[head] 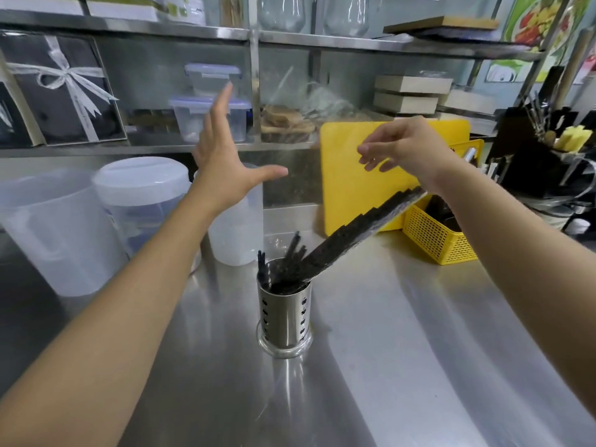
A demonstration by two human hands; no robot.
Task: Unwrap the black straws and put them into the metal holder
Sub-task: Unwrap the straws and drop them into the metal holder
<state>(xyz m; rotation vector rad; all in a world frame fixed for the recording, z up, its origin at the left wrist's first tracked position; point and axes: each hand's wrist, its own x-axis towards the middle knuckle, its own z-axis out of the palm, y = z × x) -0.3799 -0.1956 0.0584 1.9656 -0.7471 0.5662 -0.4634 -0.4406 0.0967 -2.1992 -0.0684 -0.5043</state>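
Here your steel counter (403, 317) carries the metal holder (285, 312), standing upright at its middle. The black straws (348, 235) lean out of it toward the yellow basket (432, 235), probably just dropped in. Your left hand (222, 162) is spread wide, your right hand (406, 146) loosely open; both grip nothing.

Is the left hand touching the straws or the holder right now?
Apart. The head view shows the left hand spread open, well above the straws and the holder, with shelf and counter visible between.
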